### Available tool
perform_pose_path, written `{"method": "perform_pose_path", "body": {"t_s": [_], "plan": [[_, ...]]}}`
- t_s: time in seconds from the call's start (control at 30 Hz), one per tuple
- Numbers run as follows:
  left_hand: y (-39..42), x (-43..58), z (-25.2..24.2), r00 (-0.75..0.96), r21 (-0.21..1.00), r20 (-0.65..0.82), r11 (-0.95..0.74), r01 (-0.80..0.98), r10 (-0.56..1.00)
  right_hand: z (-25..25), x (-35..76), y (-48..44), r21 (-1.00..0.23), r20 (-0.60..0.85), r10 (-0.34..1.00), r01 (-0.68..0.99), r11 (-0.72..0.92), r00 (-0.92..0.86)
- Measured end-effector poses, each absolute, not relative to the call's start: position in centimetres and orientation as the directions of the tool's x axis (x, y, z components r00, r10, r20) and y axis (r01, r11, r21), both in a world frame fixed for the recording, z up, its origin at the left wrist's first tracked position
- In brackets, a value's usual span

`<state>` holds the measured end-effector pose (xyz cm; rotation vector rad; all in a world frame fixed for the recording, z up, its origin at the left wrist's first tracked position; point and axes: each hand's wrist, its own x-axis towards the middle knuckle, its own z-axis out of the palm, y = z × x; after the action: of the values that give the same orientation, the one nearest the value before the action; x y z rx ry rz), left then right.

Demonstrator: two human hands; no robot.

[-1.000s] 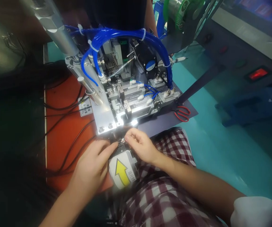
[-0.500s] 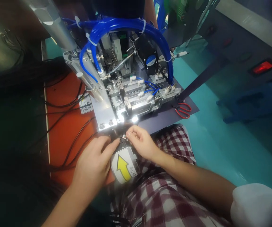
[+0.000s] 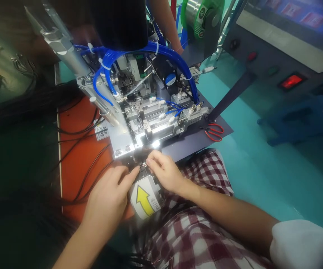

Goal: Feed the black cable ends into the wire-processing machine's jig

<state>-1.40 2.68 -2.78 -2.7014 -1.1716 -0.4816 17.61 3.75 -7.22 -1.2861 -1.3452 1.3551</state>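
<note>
My right hand (image 3: pixel 166 172) is closed in a pinch at the front of a benchtop machine (image 3: pixel 157 129). Its thumb and fingertips hold a small shiny piece (image 3: pixel 144 164), too small to name more exactly. From the left, my left hand (image 3: pixel 109 196) reaches to the same spot, its thumb tip close against that piece. The left fingers bend inward, and whatever they hold is hidden. Just below both hands is a white curved cover (image 3: pixel 145 198) with a yellow arrow. A bright lamp (image 3: pixel 156 143) shines on the machine right above the fingertips.
Blue air tubes (image 3: pixel 150 46) arch over the machine. Red-handled cutters (image 3: pixel 214 132) lie on its dark base plate at right. Black cables (image 3: pixel 91 168) cross the orange surface at left. A control box with a lit red switch (image 3: pixel 292 81) stands at right. Another person's arm (image 3: pixel 165 22) is behind.
The view has shifted, showing more of the control box and a green spool at the top. Both hands stay at the same spot on the machine, nearly unchanged in pose.
</note>
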Motion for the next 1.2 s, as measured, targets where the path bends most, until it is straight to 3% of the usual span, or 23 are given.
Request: {"method": "perform_pose_path", "body": {"t_s": [0.17, 0.4, 0.5, 0.63, 0.73, 0.87, 1.07, 1.2], "plan": [[2.7, -1.5, -2.9, 0.64, -0.016, 0.359, -0.682, 0.732, 0.679, -8.2, 18.0, 3.8, -0.966, -0.257, 0.96, 0.029, -0.255, -0.108], [2.8, -1.3, -2.8, 0.638, 0.002, 0.354, -0.683, 0.73, 0.683, -7.0, 17.3, 3.9, -0.984, -0.16, 0.97, -0.046, -0.172, -0.184], [2.8, -1.6, -2.8, 0.585, 0.11, 0.316, -0.642, 0.759, 0.746, -6.9, 17.2, 4.0, -0.982, -0.162, 0.97, -0.068, -0.177, -0.183], [1.9, -3.4, -3.0, 0.387, 0.36, 0.187, -0.43, 0.828, 0.903, -7.1, 17.3, 4.0, -0.971, -0.194, 0.958, -0.098, -0.218, -0.211], [0.9, -4.8, -3.1, 0.301, 0.414, 0.165, -0.343, 0.843, 0.939, -7.2, 17.4, 4.0, -0.971, -0.195, 0.958, -0.099, -0.22, -0.212], [0.6, -5.8, -3.5, 0.388, 0.326, 0.304, -0.477, 0.816, 0.87, -7.1, 17.3, 3.8, -0.98, -0.171, 0.963, -0.06, -0.188, -0.209], [1.2, -5.9, -4.0, 0.544, 0.011, 0.344, -0.583, 0.813, 0.765, -7.8, 17.6, 3.5, -0.984, -0.177, 0.97, 0.0, -0.179, -0.165], [0.6, -5.8, -3.9, 0.542, 0.031, 0.383, -0.597, 0.802, 0.748, -9.3, 19.8, 1.8, -0.96, -0.281, 0.952, 0.034, -0.279, -0.122]]}}
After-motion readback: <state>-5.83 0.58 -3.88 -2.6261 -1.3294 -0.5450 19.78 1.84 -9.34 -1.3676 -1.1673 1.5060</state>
